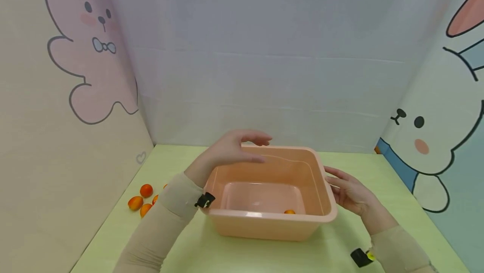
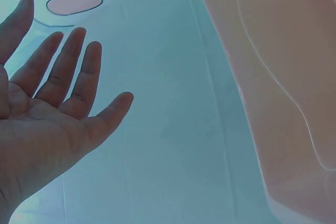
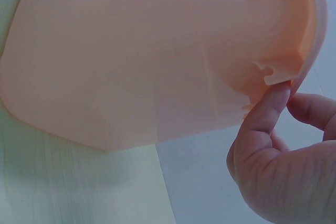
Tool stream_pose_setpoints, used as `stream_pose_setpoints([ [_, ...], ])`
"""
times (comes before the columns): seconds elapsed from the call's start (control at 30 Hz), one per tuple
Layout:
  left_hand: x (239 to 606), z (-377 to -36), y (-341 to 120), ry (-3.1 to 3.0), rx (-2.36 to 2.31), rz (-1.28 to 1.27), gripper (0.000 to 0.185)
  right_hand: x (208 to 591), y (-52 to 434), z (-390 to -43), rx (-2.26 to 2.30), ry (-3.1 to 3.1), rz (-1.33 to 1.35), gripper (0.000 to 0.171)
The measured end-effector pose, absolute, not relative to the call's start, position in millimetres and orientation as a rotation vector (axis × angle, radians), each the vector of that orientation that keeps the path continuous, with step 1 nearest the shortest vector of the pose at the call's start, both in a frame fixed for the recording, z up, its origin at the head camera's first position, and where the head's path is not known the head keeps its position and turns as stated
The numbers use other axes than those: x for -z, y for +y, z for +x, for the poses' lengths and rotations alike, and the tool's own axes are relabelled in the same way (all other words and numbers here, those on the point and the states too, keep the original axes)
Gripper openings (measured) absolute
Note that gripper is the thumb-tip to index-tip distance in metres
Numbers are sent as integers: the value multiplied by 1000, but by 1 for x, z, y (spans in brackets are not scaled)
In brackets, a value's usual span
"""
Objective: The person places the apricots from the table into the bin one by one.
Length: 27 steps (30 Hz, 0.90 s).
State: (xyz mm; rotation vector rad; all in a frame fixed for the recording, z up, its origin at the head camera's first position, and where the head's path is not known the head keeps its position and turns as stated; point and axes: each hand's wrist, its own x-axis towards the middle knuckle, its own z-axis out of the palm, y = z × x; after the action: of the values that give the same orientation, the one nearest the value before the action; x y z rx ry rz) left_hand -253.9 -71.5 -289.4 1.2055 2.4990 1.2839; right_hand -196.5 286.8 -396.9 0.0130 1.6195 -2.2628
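Note:
A peach plastic basin (image 1: 325, 206) stands in the middle of the green table; its wall (image 3: 131, 61) fills the right wrist view. One small orange fruit (image 1: 289, 211) lies on its bottom near the front wall. My left hand (image 1: 242, 147) hovers over the basin's far left corner, and its palm (image 2: 47, 119) shows spread fingers holding nothing. My right hand (image 1: 345, 189) is beside the basin's right wall with its fingers stretched out. Its thumb (image 3: 265, 114) touches the underside of the rim (image 3: 312, 40); the other fingers lie loosely behind.
Several small orange fruits (image 1: 141, 200) lie on the table (image 1: 264, 256) to the left of the basin, near the left wall. Cartoon-printed panels close in the left, back and right sides. Bare green table shows in front of the basin.

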Motion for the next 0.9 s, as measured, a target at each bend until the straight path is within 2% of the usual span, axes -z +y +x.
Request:
stream_pose_setpoints([
  [0.37,302,-251,-142,2540,-1534,1013,55,398,287,-196,2277,1581,-32,25],
  [0.9,384,-237,-250,2732,-1650,489,51,397,286,-194,2272,1611,39,24],
])
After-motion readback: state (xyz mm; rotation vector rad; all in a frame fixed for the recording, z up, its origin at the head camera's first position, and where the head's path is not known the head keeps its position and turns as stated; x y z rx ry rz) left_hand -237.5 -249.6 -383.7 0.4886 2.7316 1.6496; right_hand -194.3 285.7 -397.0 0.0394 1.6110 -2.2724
